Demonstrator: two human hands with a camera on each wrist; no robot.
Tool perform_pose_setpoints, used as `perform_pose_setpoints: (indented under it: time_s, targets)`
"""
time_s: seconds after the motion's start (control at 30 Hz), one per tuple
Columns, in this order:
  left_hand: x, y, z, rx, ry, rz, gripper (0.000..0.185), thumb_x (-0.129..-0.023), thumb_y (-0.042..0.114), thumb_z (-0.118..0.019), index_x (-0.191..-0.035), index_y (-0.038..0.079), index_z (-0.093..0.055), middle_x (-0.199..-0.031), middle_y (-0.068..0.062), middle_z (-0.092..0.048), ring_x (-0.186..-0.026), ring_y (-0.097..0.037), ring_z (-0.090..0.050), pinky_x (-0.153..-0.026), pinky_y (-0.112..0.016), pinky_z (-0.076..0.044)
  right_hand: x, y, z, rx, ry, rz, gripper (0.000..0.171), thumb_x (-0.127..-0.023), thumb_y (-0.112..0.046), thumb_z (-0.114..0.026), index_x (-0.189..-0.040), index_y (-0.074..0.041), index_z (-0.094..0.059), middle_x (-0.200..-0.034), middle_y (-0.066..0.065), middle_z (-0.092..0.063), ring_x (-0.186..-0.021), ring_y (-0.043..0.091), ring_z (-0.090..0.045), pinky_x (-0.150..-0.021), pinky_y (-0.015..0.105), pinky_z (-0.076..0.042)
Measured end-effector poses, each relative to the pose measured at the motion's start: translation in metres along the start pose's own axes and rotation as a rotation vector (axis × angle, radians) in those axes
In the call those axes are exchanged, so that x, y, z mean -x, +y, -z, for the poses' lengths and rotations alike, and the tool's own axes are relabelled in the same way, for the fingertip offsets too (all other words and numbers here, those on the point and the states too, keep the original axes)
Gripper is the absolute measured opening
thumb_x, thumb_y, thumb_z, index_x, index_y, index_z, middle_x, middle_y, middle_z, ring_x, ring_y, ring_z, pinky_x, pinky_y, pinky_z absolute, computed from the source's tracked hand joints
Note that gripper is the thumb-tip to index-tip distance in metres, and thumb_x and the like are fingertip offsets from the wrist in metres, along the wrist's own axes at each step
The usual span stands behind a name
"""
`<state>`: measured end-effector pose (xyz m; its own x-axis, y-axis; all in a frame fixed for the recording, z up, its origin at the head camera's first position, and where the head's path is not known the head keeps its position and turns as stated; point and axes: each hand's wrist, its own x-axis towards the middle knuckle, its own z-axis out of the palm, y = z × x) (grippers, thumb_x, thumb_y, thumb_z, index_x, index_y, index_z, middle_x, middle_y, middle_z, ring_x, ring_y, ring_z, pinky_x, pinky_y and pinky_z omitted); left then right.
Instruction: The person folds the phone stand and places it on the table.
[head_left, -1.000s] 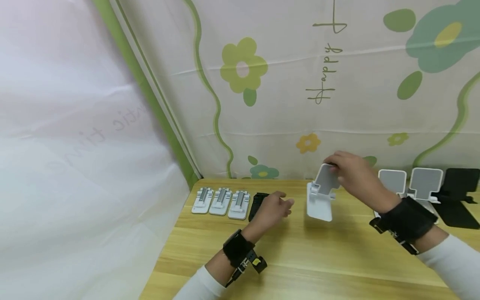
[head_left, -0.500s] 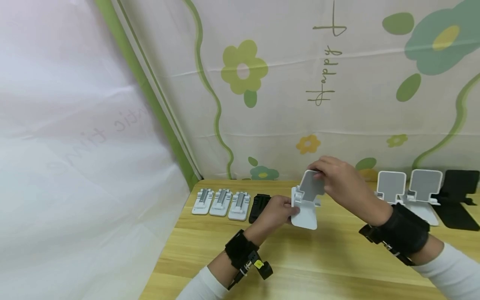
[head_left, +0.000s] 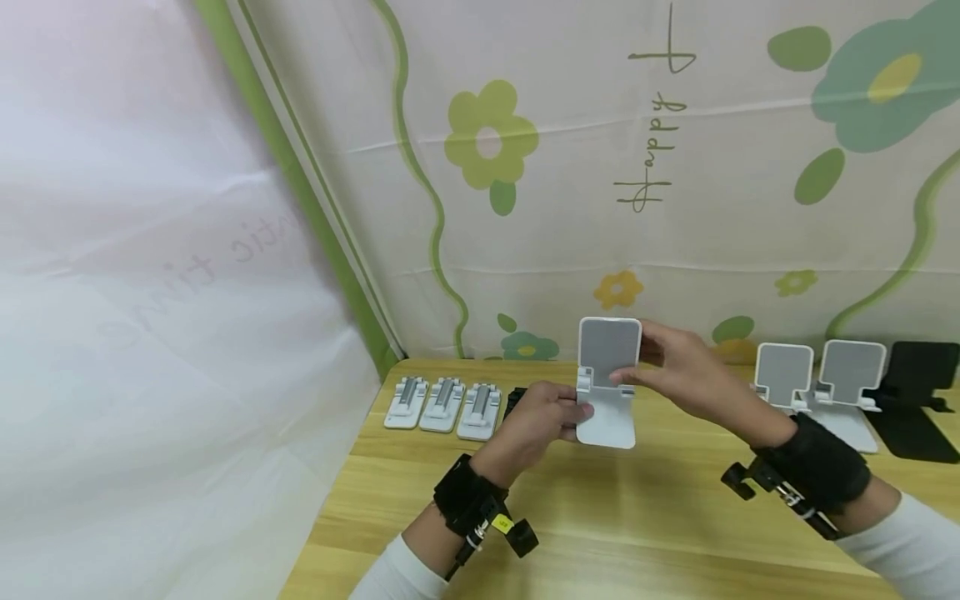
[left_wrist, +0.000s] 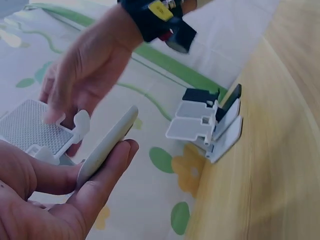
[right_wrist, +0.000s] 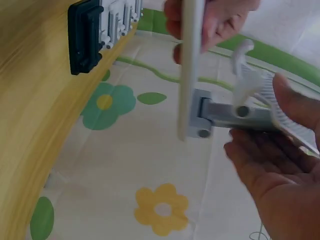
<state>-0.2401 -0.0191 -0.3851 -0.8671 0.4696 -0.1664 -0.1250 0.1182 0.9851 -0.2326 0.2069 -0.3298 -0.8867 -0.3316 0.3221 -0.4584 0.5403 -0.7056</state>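
Phone stand (head_left: 606, 397): white one, opened out, mid-air
Left hand (head_left: 531, 421): pinching its base (head_left: 606, 427)
Right hand (head_left: 686, 367): pinching its grey panel (head_left: 606, 346)
Folded stands (head_left: 442, 408): left hand's left

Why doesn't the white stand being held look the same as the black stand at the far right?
The white stand is white with a grey pad, but the black stand looks black all over. The white stand is held in the air, while the black stand rests on the table. Both are unfolded.
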Motion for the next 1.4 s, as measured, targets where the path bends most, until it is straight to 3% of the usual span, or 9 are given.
perform_pose_setpoints:
  time_s: [0.13, 0.33, 0.53, 0.73, 0.93, 1.13, 1.23, 1.4]
  targets:
    - [0.003, 0.004, -0.004, 0.008, -0.013, 0.002, 0.028, -0.101, 0.007, -0.061, -0.124, -0.009, -0.066, -0.112, -0.013, -0.073, -0.092, -0.015, -0.071, -0.074, -0.025, -0.06, 0.002, 0.003, -0.003, -0.013, 0.043, 0.011, 0.049, -0.089, -0.015, -0.081, -0.13, 0.001, -0.062, -0.114, 0.021, -0.073, -0.101, 0.036, -0.075, -0.077, 0.032, -0.063]
    - [0.004, 0.003, -0.005, 0.005, -0.014, 0.006, 0.028, -0.101, 0.006, -0.061, -0.124, -0.01, -0.066, -0.111, -0.015, -0.074, -0.094, -0.019, -0.074, -0.072, -0.025, -0.061, 0.007, 0.004, -0.007, 0.04, 0.085, 0.053, 0.044, -0.088, -0.011, -0.081, -0.127, -0.001, -0.064, -0.107, 0.017, -0.075, -0.092, 0.029, -0.076, -0.072, 0.028, -0.062]
    - [0.005, 0.002, -0.005, -0.01, -0.017, 0.006, 0.027, -0.101, 0.006, -0.062, -0.123, -0.009, -0.067, -0.111, -0.016, -0.075, -0.096, -0.022, -0.076, -0.076, -0.03, -0.062, 0.006, 0.005, -0.014, 0.121, 0.187, 0.157, 0.04, -0.081, 0.0, -0.084, -0.118, -0.005, -0.068, -0.099, 0.013, -0.077, -0.083, 0.023, -0.077, -0.064, 0.023, -0.059]
    - [0.007, 0.002, -0.006, -0.028, -0.021, -0.002, 0.025, -0.1, 0.005, -0.062, -0.12, -0.009, -0.068, -0.108, -0.016, -0.076, -0.092, -0.022, -0.076, -0.076, -0.03, -0.063, 0.005, 0.01, -0.018, 0.177, 0.269, 0.222, 0.037, -0.076, 0.006, -0.086, -0.107, -0.008, -0.07, -0.098, 0.011, -0.078, -0.083, 0.024, -0.077, -0.065, 0.022, -0.059]
    - [0.006, 0.001, -0.007, -0.031, -0.01, 0.007, 0.026, -0.101, 0.006, -0.062, -0.121, -0.009, -0.068, -0.108, -0.015, -0.076, -0.095, -0.023, -0.076, -0.079, -0.033, -0.063, 0.002, 0.007, -0.015, 0.192, 0.244, 0.228, 0.038, -0.079, 0.002, -0.086, -0.111, -0.008, -0.07, -0.101, 0.009, -0.077, -0.088, 0.024, -0.076, -0.07, 0.025, -0.06]
    - [0.002, -0.005, -0.006, -0.065, 0.034, 0.022, 0.026, -0.1, 0.006, -0.062, -0.12, -0.01, -0.067, -0.11, -0.015, -0.074, -0.098, -0.025, -0.075, -0.081, -0.037, -0.063, -0.001, -0.005, -0.008, 0.307, 0.304, 0.37, 0.041, -0.075, 0.003, -0.087, -0.111, -0.009, -0.072, -0.105, 0.003, -0.071, -0.092, 0.016, -0.068, -0.079, 0.017, -0.054]
    - [0.001, -0.008, -0.005, -0.082, 0.06, 0.024, 0.026, -0.1, 0.006, -0.063, -0.12, -0.01, -0.067, -0.111, -0.015, -0.074, -0.098, -0.025, -0.075, -0.08, -0.037, -0.063, -0.001, -0.011, -0.007, 0.34, 0.312, 0.433, 0.036, -0.073, 0.008, -0.087, -0.102, -0.009, -0.075, -0.098, 0.001, -0.069, -0.086, 0.014, -0.066, -0.074, 0.016, -0.055]
    - [0.001, -0.01, -0.001, -0.077, 0.062, 0.009, 0.027, -0.101, 0.008, -0.063, -0.12, -0.01, -0.068, -0.109, -0.014, -0.074, -0.095, -0.021, -0.074, -0.077, -0.033, -0.063, 0.0, -0.019, -0.011, 0.35, 0.31, 0.463, 0.032, -0.07, 0.013, -0.087, -0.092, -0.007, -0.076, -0.089, 0.0, -0.068, -0.079, 0.012, -0.067, -0.067, 0.025, -0.059]
